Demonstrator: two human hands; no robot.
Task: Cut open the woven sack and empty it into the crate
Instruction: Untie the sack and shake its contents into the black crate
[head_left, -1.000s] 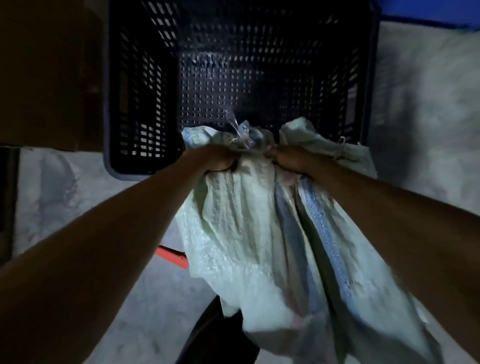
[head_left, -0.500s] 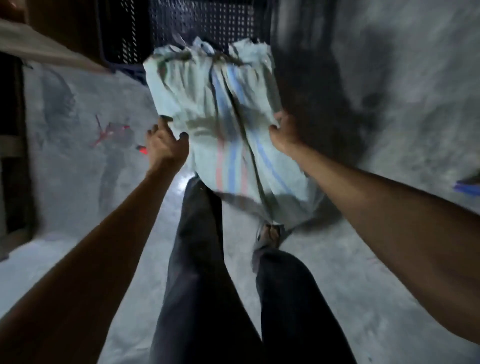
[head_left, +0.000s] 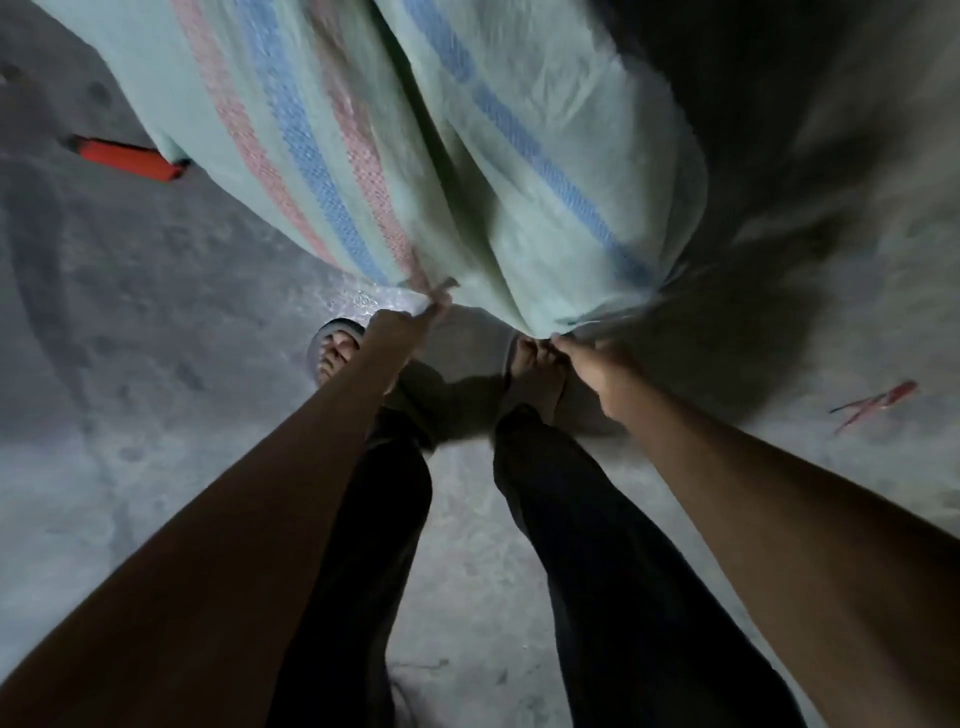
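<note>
Sack (head_left: 426, 156) hangs above both hands, left hand (head_left: 434, 306) and right hand (head_left: 597, 358) pinching its lower corners

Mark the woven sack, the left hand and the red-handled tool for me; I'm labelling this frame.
woven sack (head_left: 519, 218): head view, on the pale cloth between its stripes.
left hand (head_left: 434, 306): head view, on the fingers pinching the sack's corner.
red-handled tool (head_left: 124, 158): head view, on its red handle, on the floor.
</note>
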